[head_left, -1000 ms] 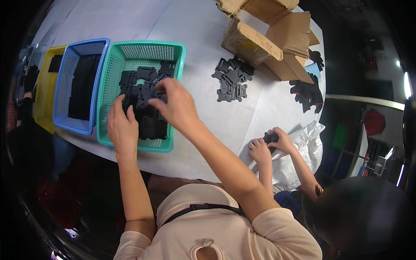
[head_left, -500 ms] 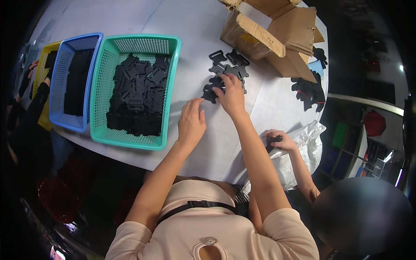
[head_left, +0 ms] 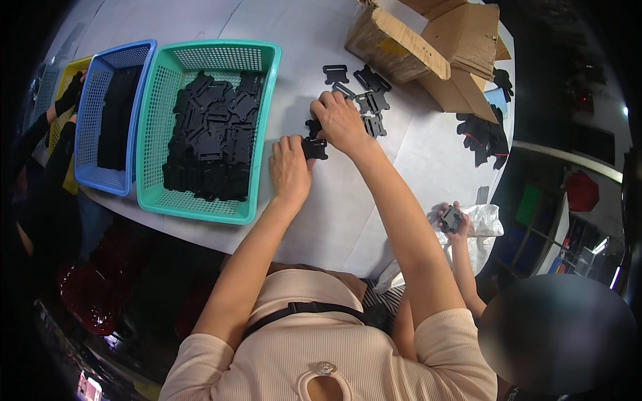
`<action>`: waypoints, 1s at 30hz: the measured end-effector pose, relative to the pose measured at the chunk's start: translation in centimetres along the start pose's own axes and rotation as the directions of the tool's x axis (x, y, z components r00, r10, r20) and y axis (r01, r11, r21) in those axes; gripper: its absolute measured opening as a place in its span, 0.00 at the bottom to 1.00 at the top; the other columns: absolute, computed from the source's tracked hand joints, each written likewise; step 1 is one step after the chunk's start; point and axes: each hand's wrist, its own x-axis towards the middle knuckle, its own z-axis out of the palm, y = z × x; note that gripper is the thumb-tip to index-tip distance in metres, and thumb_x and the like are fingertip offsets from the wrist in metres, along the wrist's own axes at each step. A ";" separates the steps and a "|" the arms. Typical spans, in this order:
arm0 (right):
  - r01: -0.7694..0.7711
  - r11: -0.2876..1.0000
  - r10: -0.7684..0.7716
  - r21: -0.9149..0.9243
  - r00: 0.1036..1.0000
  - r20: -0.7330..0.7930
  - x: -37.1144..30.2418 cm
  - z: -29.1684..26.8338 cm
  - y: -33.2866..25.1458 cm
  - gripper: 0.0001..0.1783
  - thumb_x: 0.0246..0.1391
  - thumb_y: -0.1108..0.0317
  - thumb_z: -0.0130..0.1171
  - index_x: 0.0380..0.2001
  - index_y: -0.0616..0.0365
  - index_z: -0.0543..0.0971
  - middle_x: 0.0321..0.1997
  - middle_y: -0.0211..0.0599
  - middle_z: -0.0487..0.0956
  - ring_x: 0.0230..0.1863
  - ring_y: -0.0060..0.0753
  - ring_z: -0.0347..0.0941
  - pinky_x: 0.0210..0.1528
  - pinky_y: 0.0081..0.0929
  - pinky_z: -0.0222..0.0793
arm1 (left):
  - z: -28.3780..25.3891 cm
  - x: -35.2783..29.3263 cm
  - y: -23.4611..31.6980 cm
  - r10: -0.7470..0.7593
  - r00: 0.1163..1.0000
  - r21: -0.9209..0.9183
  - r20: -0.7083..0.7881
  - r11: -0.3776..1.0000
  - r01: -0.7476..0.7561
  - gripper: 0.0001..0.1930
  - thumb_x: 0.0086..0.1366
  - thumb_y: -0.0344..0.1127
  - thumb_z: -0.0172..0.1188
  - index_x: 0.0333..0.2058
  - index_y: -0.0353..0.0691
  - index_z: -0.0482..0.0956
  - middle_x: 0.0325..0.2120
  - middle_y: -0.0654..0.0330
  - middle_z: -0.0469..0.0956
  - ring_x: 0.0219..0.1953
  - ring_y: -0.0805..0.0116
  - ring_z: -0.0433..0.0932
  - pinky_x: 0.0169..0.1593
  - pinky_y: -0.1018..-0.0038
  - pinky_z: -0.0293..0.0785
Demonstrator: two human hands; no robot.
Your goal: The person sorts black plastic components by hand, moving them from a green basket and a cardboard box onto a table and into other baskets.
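My left hand (head_left: 290, 167) is closed on a flat black plastic buckle (head_left: 315, 149) with a slot along one side, held just above the table. Beside it, my right hand (head_left: 340, 120) bends its fingers down around another black buckle (head_left: 311, 127), which is mostly covered by the hand. Several loose buckles (head_left: 373, 101) of the same kind lie past my right hand, near the cardboard box. To the left of my left hand stands a green mesh basket (head_left: 266, 134), heaped with many more of these black buckles (head_left: 214, 127).
A blue basket (head_left: 83, 150) and a yellow basket (head_left: 69, 182) hold dark pieces farther left, where another person's dark-sleeved arms reach. An open cardboard box (head_left: 398, 43) and black gloves (head_left: 483, 137) sit at right. A co-worker's hand (head_left: 460, 230) holds a buckle beside a white sack (head_left: 483, 224).
My left hand has taken hold of a buckle. My right hand has shifted slightly left and up, and the loose buckles are spread apart. The co-worker's hand has lifted its buckle from the sack.
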 end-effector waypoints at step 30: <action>-0.592 0.794 0.555 0.134 0.798 0.236 1.5 -3.2 6.7 0.36 0.28 0.58 0.69 0.43 0.62 0.67 0.35 0.49 0.75 0.40 0.45 0.72 0.42 0.33 0.67 | 0.4 2.2 1.8 0.033 0.975 -0.040 0.218 0.999 -0.025 0.14 0.47 0.29 0.60 0.33 0.35 0.68 0.31 0.53 0.70 0.36 0.60 0.72 0.37 0.67 0.68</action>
